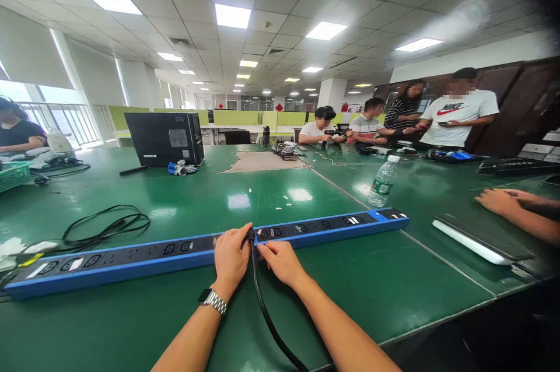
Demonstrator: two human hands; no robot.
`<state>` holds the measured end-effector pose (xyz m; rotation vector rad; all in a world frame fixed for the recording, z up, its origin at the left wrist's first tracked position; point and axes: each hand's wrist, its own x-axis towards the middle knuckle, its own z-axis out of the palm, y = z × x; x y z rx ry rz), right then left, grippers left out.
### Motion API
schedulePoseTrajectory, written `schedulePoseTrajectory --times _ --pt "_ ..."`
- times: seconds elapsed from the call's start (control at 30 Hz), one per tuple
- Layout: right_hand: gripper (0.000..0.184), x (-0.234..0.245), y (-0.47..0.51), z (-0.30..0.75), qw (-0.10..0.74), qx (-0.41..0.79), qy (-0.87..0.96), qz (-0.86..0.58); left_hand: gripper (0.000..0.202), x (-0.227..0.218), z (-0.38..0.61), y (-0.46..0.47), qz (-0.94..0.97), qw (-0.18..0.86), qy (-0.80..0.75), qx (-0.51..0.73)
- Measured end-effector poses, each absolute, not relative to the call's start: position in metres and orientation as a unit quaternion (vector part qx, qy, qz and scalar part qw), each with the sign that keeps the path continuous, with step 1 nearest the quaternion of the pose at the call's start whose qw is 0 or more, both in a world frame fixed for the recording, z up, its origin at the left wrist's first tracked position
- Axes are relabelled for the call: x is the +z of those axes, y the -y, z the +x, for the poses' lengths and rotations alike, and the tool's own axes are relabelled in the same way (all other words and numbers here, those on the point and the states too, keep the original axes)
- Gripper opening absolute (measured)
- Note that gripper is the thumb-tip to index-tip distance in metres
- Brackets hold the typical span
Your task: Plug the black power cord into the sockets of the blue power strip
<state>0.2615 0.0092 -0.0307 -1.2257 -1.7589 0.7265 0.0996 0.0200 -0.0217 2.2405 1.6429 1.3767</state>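
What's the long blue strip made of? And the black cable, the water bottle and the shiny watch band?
Long blue strip: painted metal or hard plastic; its smooth blue edge could be either.
Black cable: probably a rubbery or plastic coating, smooth and bending in a curve.
Water bottle: likely thin, clear plastic; you can see through it.
Watch band: probably polished metal; its silvery links shine.

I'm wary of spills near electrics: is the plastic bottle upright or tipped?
Upright: the plastic bottle stands behind the power strip, white cap on top.
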Motion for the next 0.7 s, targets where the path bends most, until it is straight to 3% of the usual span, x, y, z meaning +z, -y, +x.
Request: schedulePoseTrajectory --times 0.17,0.4,0.6,0.7 --pt "0.052 -0.029 -0.01 0.26 0.444 0.364 0.662 -0.483 0.039 -0.02 0.092 -0.02 0.661 0.069 -0.5 0.556" --pt "0.064 -0.019 -0.01 0.258 0.461 0.614 0.498 -0.404 0.033 -0.018 0.099 -0.01 0.743 -0.026 -0.459 0.487" --pt "0.042 -0.006 -0.009 0.272 0.44 0.721 0.376 -0.38 0.032 -0.013 0.109 -0.001 0.787 -0.055 -0.42 0.448" --pt "0.037 0.003 -0.011 0.285 0.479 0.752 0.271 -0.362 0.036 -0.011 0.11 0.002 0.787 -0.052 -0.41 0.457"
